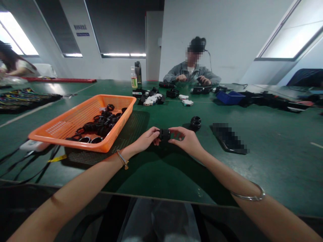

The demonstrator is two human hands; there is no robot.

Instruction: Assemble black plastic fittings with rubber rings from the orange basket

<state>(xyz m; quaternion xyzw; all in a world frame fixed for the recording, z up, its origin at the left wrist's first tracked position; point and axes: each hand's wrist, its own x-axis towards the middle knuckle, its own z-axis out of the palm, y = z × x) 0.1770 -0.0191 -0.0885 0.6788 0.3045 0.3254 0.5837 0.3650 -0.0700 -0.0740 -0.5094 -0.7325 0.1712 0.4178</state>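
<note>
Between my two hands, just above the table, is a small black cylindrical part (165, 134) lying sideways. Its left end is pinched by the thumb and fingers of my left hand (148, 139). At its right end, the thumb and forefinger of my right hand (187, 139) curve around and grip the rim. Behind my right hand stands a short stack of shiny black rings (195, 123). To the left, an orange perforated basket (117, 98) holds a heap of black ring-shaped parts (107, 122); it casts a shadow on the table.
A dark phone (230, 138) lies right on the green table (272, 151). Black and white parts (152, 97), a bottle (133, 78) and a blue bin (230, 97) sit farther back. One person (193, 67) works opposite; another sits far left. Cables (47, 161) run beside the basket.
</note>
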